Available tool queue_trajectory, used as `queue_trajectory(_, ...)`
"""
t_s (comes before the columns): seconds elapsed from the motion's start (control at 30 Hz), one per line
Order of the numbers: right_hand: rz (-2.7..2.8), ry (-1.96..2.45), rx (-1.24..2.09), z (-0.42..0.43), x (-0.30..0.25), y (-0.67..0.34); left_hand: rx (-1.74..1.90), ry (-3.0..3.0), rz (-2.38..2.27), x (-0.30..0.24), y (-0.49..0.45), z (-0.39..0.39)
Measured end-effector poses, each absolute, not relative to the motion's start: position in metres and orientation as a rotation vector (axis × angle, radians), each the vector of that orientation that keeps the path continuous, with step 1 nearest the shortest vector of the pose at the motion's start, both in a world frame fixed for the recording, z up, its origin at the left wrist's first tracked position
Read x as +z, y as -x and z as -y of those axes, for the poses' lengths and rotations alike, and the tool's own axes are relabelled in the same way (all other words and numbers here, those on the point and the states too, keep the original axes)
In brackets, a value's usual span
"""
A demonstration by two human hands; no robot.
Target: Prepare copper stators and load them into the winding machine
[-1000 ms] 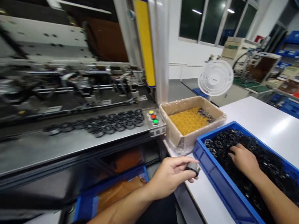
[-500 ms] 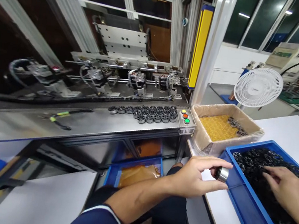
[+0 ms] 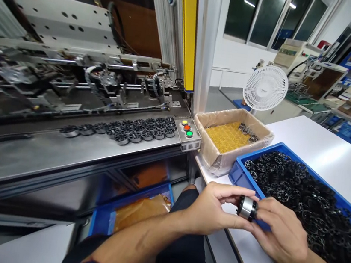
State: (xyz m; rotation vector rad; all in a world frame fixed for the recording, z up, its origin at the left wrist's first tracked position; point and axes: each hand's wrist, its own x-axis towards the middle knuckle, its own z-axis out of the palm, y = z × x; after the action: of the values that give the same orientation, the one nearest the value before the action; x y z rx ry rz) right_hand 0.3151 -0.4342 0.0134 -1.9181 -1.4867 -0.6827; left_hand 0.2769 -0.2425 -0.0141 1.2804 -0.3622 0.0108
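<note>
Pinching silver-and-black ring (image 3: 245,207) in left grip (image 3: 207,207), clasping its black end in right grip (image 3: 285,234). Held near white surface (image 3: 252,262) and blue crate (image 3: 243,178) of black parts (image 3: 310,201). Also: dark rings (image 3: 143,131) grouped on metal surface (image 3: 60,168), next to button box (image 3: 189,144); plastic-lined carton (image 3: 209,153) beside crate.

Silver-banded part (image 3: 245,207), far side hidden.

Cylindrical part (image 3: 245,207): smooth silver metal band, black pieces showing at both ends. Pose: on its side, slightly tilted. Location: raised, held between left hand (image 3: 212,207) and right hand (image 3: 283,232), fingers touching both ends.
</note>
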Motion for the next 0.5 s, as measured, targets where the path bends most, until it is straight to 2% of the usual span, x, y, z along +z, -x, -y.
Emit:
queue_trajectory(0.17,1.45,1.923,-0.691,0.4365,0.0118,-0.3163,0.054,-1.267,0.359,-0.0154,-0.2763,0.2412)
queue_trajectory(0.5,1.509,1.966,-0.742,0.44,0.0137,-0.3204,-0.082,-1.207,0.28,-0.0173,-0.2737,0.2377)
